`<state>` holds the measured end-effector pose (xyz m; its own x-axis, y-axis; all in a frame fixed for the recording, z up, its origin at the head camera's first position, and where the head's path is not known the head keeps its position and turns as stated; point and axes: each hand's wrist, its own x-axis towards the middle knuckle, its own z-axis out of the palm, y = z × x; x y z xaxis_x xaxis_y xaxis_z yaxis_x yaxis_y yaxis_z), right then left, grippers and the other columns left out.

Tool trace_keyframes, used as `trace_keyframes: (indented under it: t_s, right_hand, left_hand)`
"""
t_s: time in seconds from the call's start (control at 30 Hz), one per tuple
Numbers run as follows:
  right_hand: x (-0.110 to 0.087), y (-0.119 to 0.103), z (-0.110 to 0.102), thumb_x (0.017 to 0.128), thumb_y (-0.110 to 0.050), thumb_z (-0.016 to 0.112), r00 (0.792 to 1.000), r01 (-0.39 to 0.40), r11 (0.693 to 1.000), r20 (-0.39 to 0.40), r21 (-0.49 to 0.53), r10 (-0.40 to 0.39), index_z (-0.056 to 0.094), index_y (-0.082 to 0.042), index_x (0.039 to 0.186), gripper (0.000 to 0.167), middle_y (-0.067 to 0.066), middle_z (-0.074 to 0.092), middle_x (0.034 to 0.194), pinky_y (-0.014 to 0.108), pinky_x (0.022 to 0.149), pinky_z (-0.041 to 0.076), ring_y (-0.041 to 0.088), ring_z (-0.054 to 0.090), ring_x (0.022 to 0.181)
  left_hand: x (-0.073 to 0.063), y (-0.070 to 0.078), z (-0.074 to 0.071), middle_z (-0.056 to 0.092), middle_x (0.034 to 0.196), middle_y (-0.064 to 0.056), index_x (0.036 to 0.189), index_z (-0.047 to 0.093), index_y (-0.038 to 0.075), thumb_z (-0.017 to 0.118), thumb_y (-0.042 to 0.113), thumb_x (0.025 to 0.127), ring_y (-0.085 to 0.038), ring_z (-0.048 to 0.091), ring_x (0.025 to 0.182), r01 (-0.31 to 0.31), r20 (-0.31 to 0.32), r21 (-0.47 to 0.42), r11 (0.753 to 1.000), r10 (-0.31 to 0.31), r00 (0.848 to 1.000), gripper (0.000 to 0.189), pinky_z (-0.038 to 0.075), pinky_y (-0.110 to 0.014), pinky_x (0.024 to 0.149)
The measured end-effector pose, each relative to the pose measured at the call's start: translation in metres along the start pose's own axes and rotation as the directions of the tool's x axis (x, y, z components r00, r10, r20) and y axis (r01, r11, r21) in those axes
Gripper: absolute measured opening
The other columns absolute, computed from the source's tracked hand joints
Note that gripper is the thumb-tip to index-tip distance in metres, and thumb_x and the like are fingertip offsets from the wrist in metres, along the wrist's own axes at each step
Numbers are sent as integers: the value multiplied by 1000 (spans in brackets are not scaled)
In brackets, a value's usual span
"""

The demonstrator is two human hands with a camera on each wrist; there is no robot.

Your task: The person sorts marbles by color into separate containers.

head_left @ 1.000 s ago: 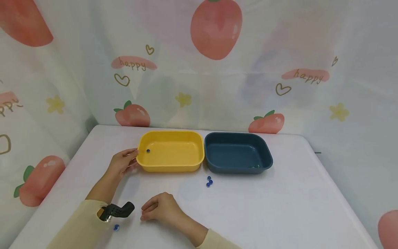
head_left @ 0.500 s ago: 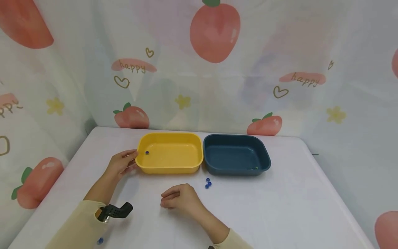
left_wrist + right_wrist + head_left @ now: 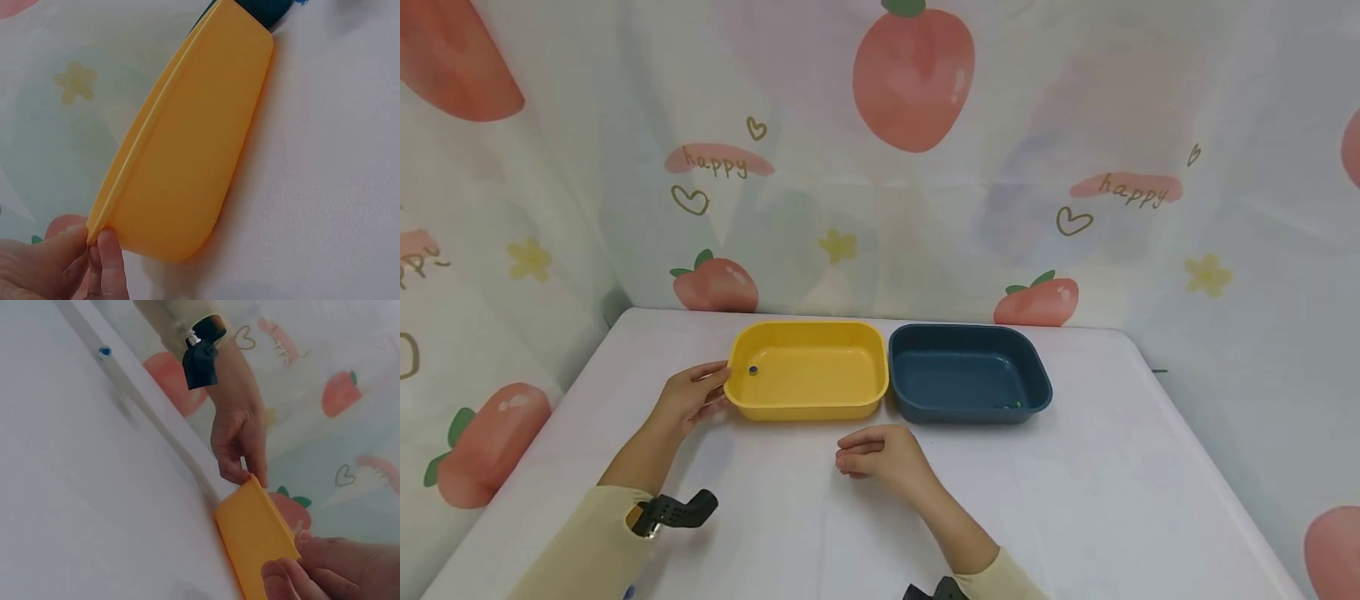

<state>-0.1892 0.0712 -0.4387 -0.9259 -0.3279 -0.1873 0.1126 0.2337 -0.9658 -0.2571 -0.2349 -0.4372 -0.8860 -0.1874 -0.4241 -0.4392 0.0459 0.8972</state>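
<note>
My left hand (image 3: 692, 396) pinches the rim at the left end of the yellow plastic basin (image 3: 808, 412). The left wrist view shows thumb and fingers on either side of that rim. A single blue marble (image 3: 752, 370) lies inside the basin, near its left end. Over the white table, in front of the two basins, is my right hand (image 3: 883, 457), its fingers loosely bent with nothing visible between them. The cluster of blue marbles there is hidden behind this hand in the head view; a bit of blue marble (image 3: 301, 1) shows at the top edge of the left wrist view.
A dark blue basin (image 3: 970, 414) stands against the yellow one's right side, with small greenish marbles (image 3: 1017, 405) at its front right. Another blue marble (image 3: 105, 352) lies at the near left, mostly covered by the left sleeve (image 3: 583, 546) in the head view. A patterned cloth hangs behind the table.
My right hand has moved right and away from me across the table, up to the cluster of marbles, which it now covers. My left hand keeps its grip on the yellow basin.
</note>
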Motion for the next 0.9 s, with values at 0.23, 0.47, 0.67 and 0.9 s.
trace_keyframes:
  t_s: [0.23, 0.47, 0.67, 0.9]
  right_hand:
    - [0, -1, -11, 84, -5, 77, 1000, -11, 1000, -26, 12, 12, 69, 10, 110, 32, 18, 75, 94, 35, 73, 61, 21, 74, 81]
    - [-3, 1, -24, 83, -6, 77, 997, -23, 1000, -68, 2, 23, 69, 10, 111, 32, 18, 75, 94, 34, 73, 61, 22, 74, 82]
    - [-5, 7, -38, 82, -6, 78, 989, -47, 999, -142, -19, 44, 69, 9, 110, 33, 17, 75, 95, 34, 74, 61, 22, 74, 82]
    - [-9, 12, -52, 82, -6, 78, 972, -85, 996, -220, -7, 81, 70, 8, 110, 32, 15, 75, 94, 32, 75, 61, 21, 74, 83]
  left_hand:
    - [0, 1, 0, 60, 115, -3, 147, 45, 7, 60, 28, 99, -2, 62, 79, 4, -5, -1, 1000, -4, 1000, 54, 58, -20, 75]
    - [-2, 2, 1, 61, 114, -3, 147, 45, 7, 59, 28, 99, -2, 62, 78, 13, -10, 13, 1000, -13, 1000, 54, 57, -18, 74]
    - [-1, 0, 1, 60, 114, -3, 146, 46, 7, 60, 28, 99, -2, 62, 78, 12, -16, 6, 1000, -12, 1000, 54, 57, -20, 76]
    - [2, -2, 1, 61, 112, -2, 146, 45, 6, 61, 29, 98, -2, 62, 78, 1, -8, -3, 1000, -1, 1000, 55, 57, -19, 75]
